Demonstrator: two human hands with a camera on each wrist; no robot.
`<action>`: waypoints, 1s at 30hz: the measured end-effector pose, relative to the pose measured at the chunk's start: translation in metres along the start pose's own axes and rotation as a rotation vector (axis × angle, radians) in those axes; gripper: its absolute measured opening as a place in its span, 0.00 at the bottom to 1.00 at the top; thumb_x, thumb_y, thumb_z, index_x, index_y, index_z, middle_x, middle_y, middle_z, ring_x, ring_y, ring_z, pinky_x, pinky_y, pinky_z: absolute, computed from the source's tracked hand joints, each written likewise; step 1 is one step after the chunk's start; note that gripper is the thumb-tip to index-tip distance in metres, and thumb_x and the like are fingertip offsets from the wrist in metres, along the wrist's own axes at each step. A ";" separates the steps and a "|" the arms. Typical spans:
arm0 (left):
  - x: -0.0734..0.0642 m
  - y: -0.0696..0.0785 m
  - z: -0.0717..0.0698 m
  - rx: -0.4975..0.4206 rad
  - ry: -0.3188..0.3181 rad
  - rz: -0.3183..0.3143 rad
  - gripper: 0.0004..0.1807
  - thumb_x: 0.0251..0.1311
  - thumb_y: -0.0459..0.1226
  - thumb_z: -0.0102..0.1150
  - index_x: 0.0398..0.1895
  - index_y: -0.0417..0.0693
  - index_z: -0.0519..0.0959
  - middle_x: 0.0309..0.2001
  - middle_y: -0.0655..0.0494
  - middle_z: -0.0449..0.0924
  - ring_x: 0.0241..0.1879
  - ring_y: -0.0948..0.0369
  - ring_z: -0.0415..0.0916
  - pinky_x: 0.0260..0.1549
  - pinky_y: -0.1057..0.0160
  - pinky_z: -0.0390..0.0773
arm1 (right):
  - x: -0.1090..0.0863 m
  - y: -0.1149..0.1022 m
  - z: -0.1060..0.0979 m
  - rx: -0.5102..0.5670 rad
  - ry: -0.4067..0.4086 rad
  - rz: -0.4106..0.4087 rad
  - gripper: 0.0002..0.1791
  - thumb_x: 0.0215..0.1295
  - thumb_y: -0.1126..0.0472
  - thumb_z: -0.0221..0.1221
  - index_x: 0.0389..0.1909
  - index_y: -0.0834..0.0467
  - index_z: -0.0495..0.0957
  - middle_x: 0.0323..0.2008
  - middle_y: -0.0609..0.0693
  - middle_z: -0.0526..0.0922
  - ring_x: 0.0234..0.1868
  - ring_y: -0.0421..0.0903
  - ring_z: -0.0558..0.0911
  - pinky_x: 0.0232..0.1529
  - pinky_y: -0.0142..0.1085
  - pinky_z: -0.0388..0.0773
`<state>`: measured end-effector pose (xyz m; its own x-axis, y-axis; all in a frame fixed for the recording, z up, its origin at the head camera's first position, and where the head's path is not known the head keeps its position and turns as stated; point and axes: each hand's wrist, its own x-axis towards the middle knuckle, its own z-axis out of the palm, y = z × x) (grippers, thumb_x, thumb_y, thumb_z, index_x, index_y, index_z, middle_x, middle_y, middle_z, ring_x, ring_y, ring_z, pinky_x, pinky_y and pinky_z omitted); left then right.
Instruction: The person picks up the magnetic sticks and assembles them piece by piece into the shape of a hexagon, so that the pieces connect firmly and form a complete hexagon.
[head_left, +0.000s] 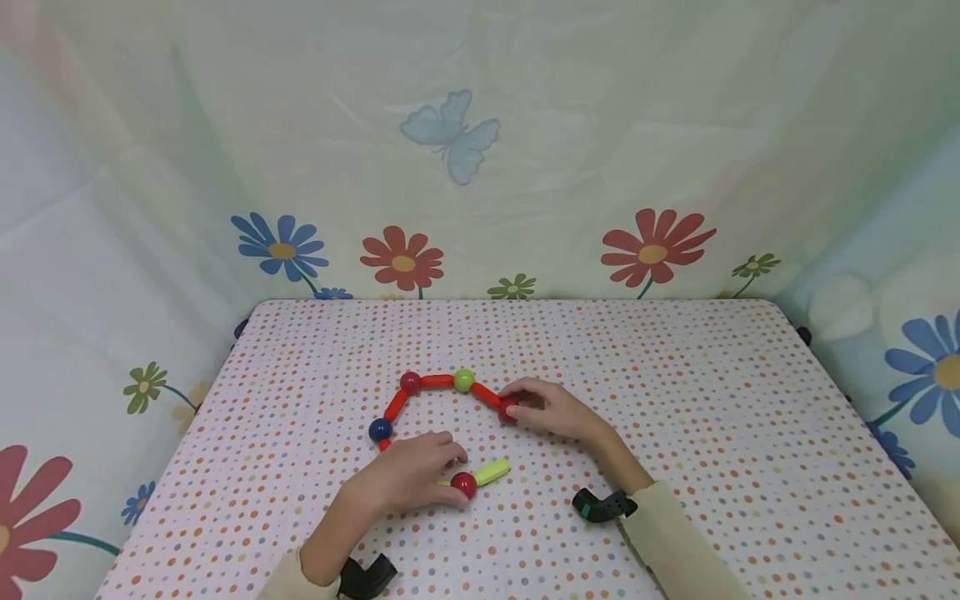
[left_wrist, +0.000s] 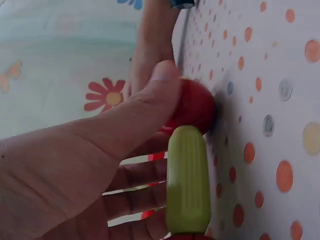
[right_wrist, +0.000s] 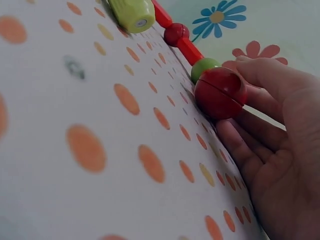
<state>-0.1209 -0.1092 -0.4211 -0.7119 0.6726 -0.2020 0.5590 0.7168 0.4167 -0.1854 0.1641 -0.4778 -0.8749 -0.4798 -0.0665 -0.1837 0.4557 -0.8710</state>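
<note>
A curved chain of balls and rods lies on the table. Its red rods (head_left: 437, 382) link a blue ball (head_left: 380, 429), a small dark red ball (head_left: 410, 382) and a green ball (head_left: 464, 380). My right hand (head_left: 558, 410) grips the red ball (right_wrist: 220, 93) at the chain's right end between thumb and fingers. Nearer me, my left hand (head_left: 405, 472) pinches another red ball (head_left: 463, 484), thumb against it in the left wrist view. A yellow-green rod (head_left: 492, 472) sticks out rightward from that ball; a second green rod (left_wrist: 188, 180) joins its other side, mostly under my hand from above.
The table (head_left: 675, 367) has a white cover with coloured dots. A cloth with printed flowers hangs behind it and at both sides. Black wrist devices (head_left: 367, 577) are worn on both forearms, close over the tabletop.
</note>
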 end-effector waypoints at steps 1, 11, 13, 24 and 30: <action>0.000 0.001 0.003 0.004 -0.018 0.016 0.27 0.52 0.60 0.64 0.50 0.56 0.80 0.41 0.66 0.77 0.36 0.72 0.70 0.34 0.71 0.73 | 0.000 0.001 -0.001 0.004 0.000 -0.005 0.17 0.67 0.52 0.59 0.55 0.50 0.77 0.52 0.51 0.80 0.50 0.45 0.79 0.51 0.38 0.75; 0.010 0.002 0.014 0.069 0.004 0.075 0.24 0.55 0.58 0.63 0.49 0.55 0.81 0.39 0.67 0.77 0.31 0.73 0.69 0.31 0.76 0.72 | -0.002 0.001 -0.003 0.046 0.010 0.042 0.15 0.68 0.60 0.54 0.53 0.47 0.78 0.55 0.51 0.79 0.43 0.48 0.76 0.37 0.36 0.77; 0.010 0.002 0.015 0.068 0.021 0.065 0.25 0.55 0.58 0.63 0.49 0.55 0.81 0.38 0.67 0.77 0.30 0.73 0.68 0.31 0.76 0.71 | -0.001 0.001 -0.003 0.046 0.013 0.050 0.16 0.68 0.61 0.54 0.53 0.47 0.78 0.55 0.52 0.78 0.41 0.48 0.76 0.35 0.36 0.76; 0.014 0.002 0.018 0.021 0.150 0.006 0.24 0.54 0.56 0.65 0.47 0.51 0.81 0.33 0.66 0.73 0.26 0.72 0.66 0.24 0.75 0.68 | -0.002 0.000 -0.005 0.031 0.014 0.059 0.16 0.67 0.62 0.53 0.53 0.47 0.79 0.53 0.53 0.79 0.33 0.47 0.75 0.28 0.34 0.75; 0.017 0.003 0.022 0.051 0.193 0.000 0.24 0.55 0.57 0.65 0.47 0.51 0.81 0.34 0.65 0.74 0.26 0.72 0.67 0.24 0.75 0.68 | -0.003 -0.001 -0.006 0.024 0.007 0.056 0.16 0.67 0.63 0.53 0.52 0.47 0.79 0.53 0.52 0.79 0.34 0.47 0.75 0.30 0.33 0.75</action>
<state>-0.1215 -0.0915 -0.4429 -0.7773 0.6286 -0.0264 0.5765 0.7284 0.3703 -0.1855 0.1691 -0.4738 -0.8867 -0.4487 -0.1116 -0.1241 0.4635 -0.8773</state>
